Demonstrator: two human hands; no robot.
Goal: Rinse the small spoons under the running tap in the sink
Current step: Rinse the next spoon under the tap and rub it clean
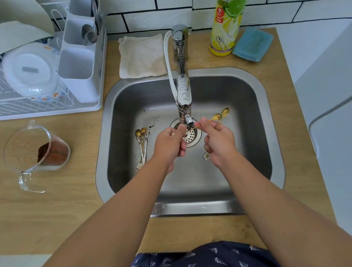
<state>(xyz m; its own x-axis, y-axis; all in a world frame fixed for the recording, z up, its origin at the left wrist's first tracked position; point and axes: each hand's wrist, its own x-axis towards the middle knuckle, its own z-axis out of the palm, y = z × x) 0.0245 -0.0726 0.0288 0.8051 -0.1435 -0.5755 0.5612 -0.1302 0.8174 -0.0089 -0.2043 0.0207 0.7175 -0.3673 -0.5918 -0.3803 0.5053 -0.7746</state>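
Both my hands are over the steel sink point(250, 136), just below the tap spout point(187, 118). My right hand point(218, 143) pinches two small gold spoons point(220, 115) by their thin handles, bowls pointing up to the right; a flower-shaped handle end point(206, 155) shows below the hand. My left hand point(170, 144) has curled fingers at the end of one handle under the spout. Several more small gold spoons point(142, 138) lie in a bunch on the sink floor to the left of the drain point(190, 135). Whether water is running cannot be made out.
A white dish rack point(17, 104) with plates and a cutlery holder point(79, 63) stands at the back left. A clear measuring jug point(36, 152) with brown powder sits left of the sink. Behind the sink lie a stained cloth point(141, 56), a dish soap bottle point(231, 8) and a blue sponge point(252, 45).
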